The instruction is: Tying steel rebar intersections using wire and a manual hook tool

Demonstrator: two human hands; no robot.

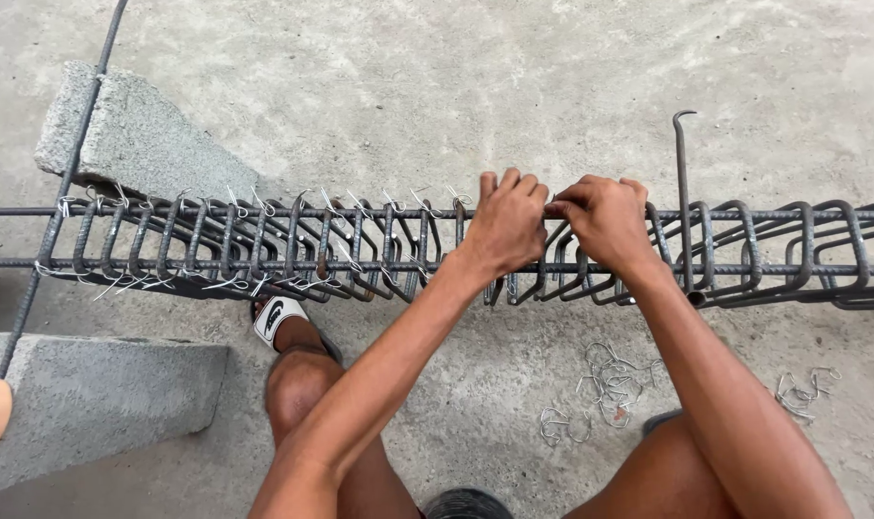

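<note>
A long rebar cage (pixel 264 252) of dark steel bars and closely set stirrups runs across the view, resting on concrete blocks. My left hand (pixel 506 223) grips the far top bar and a stirrup near the cage's middle. My right hand (pixel 602 219) is right beside it, fingers pinched at the same joint on what looks like a thin tie wire, which is too small to see clearly. Stirrups to the left carry twisted wire ties (pixel 233 204); those to the right have none visible.
A hooked steel tying tool (pixel 683 192) leans on the cage just right of my hands. Loose wire pieces (pixel 610 386) lie on the concrete floor. Two grey concrete blocks (pixel 139 135) (pixel 100 394) sit at left. My sandalled foot (pixel 275 317) is under the cage.
</note>
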